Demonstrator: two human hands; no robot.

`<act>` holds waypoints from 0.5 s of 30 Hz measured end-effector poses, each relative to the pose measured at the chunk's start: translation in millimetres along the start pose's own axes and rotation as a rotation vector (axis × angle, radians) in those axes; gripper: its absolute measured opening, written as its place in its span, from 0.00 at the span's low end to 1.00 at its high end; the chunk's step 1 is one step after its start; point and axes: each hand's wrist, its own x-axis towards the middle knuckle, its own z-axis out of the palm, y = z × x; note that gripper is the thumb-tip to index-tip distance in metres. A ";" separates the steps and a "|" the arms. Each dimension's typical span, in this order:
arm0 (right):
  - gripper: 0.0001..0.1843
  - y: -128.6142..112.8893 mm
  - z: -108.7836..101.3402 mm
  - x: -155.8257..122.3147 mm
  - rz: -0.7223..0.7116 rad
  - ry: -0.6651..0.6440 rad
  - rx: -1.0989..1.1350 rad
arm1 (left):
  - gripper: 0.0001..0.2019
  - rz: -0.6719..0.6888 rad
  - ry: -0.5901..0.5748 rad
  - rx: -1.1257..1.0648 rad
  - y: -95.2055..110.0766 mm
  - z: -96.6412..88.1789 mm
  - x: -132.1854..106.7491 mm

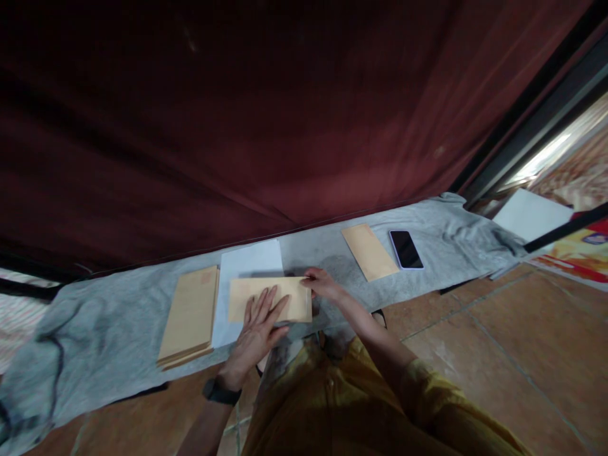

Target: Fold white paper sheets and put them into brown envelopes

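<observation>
A tan paper envelope (297, 301) lies crosswise in front of me, its left part over a stack of white paper (251, 258). My left hand (261, 320) rests flat on the envelope with fingers spread. At the envelope's right end, my right hand (320, 283) pinches the upper corner between thumb and fingers. To the left of the white paper sits a pile of similar envelopes (189, 310). Another single envelope (369, 252) lies apart on the right, beside a phone (406, 249) with a dark screen.
A grey cloth (109, 316) covers the long narrow surface under everything. Behind it hangs a dark red curtain (285, 126). Dark frame bars (532, 114) stand at the right, with a white sheet (532, 215) beyond. Below are brown floor tiles (475, 361).
</observation>
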 end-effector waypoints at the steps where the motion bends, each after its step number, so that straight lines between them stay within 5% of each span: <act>1: 0.09 2.0 -5.8 -4.2 -0.011 0.025 0.074 | 0.33 -0.025 0.057 0.001 2.4 -5.5 0.6; 4: 0.16 10.9 -24.4 -15.7 -0.042 0.138 0.275 | 0.34 -0.111 0.207 -0.035 6.8 -18.3 4.5; 7: 0.20 23.4 -38.8 -25.0 -0.047 0.255 0.417 | 0.34 -0.131 0.224 -0.117 8.0 -19.1 8.8; 15: 0.25 53.8 -41.9 -39.1 -0.002 0.391 0.564 | 0.31 -0.037 0.114 -0.181 26.8 22.6 17.8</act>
